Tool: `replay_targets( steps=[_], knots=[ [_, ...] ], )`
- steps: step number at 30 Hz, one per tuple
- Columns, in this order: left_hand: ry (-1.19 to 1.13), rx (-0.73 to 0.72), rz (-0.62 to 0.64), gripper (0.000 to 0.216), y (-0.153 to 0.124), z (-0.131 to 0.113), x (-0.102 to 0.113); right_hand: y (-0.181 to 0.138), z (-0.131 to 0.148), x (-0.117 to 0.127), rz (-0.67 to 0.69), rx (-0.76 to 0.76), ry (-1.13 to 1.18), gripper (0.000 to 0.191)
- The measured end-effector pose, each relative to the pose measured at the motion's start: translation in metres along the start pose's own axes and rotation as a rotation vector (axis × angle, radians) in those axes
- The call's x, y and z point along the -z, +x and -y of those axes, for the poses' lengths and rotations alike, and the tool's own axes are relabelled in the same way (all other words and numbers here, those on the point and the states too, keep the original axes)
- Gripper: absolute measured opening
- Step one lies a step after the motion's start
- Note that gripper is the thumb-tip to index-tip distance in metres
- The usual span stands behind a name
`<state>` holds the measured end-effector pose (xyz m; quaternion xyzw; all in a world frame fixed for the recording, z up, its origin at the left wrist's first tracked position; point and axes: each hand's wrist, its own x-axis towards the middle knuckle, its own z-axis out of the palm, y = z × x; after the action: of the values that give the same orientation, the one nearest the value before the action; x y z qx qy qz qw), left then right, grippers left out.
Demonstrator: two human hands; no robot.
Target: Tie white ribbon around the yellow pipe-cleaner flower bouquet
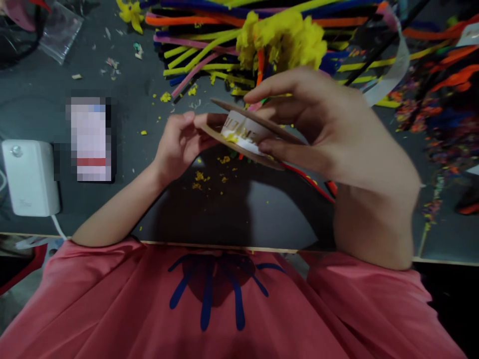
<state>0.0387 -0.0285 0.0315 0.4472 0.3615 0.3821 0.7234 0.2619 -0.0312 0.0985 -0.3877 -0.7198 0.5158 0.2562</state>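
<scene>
Above dark tabletop (209,214), a spool (245,130) slants down rightward. Right hand (337,124) pinches it; left hand (175,144) half-curls at its left rim, hold unclear.

Matt cardboard spool (243,152), smooth ribbon (241,127), fuzzy craft stems (209,50), matt tabletop (284,214)

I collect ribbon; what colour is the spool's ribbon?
The ribbon is white with brownish lettering; head view.

gold letters (232,122) that lined white ribbon (243,121) on a cardboard spool (245,153), faint print (23,204) on a white device (30,177), neither legible
</scene>
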Motion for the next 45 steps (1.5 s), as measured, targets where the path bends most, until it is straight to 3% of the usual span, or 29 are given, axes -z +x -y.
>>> replay_targets(
  steps=[2,4,6,9,14,17,23,27,31,35,40,45],
  knots=[
    [0.142,0.047,-0.05,0.056,0.002,0.002,0.005,0.004,-0.005,-0.002,0.025,0.054,-0.08,0.044],
    [0.286,0.037,-0.069,0.046,0.003,0.0,0.011,0.006,-0.01,-0.005,0.042,0.085,-0.157,0.047],
    [0.371,0.037,-0.018,0.037,0.004,-0.004,0.014,0.007,-0.013,-0.008,0.054,0.094,-0.201,0.05],
    [0.475,0.053,0.043,0.042,0.005,-0.012,0.013,0.008,-0.015,-0.012,0.065,0.082,-0.233,0.053],
    [0.564,-0.021,-0.16,0.032,0.007,-0.014,0.017,0.008,-0.015,-0.011,0.034,0.057,-0.26,0.049],
    [0.564,-0.089,-0.215,0.022,0.008,-0.012,0.029,0.001,-0.012,-0.002,0.029,0.118,-0.224,0.046],
    [0.409,-0.045,-0.254,0.017,0.009,-0.015,0.04,-0.02,0.001,0.02,0.007,0.131,-0.24,0.055],
    [0.42,-0.053,-0.277,0.011,0.008,-0.02,0.05,-0.039,-0.005,0.037,-0.023,0.065,-0.348,0.061],
    [0.516,-0.072,-0.376,0.013,0.001,-0.02,0.071,-0.061,-0.021,0.055,-0.072,-0.016,-0.448,0.051],
    [0.62,-0.076,-0.402,0.018,-0.011,-0.021,0.083,-0.08,-0.029,0.067,-0.067,-0.039,-0.694,0.04],
    [0.709,-0.019,-0.438,0.015,-0.029,-0.025,0.075,-0.083,-0.039,0.072,-0.139,0.056,-0.984,0.024],
    [1.13,-0.027,-0.361,0.016,-0.036,-0.018,0.058,-0.067,-0.08,0.068,-0.272,0.183,-1.104,0.015]
  ],
)
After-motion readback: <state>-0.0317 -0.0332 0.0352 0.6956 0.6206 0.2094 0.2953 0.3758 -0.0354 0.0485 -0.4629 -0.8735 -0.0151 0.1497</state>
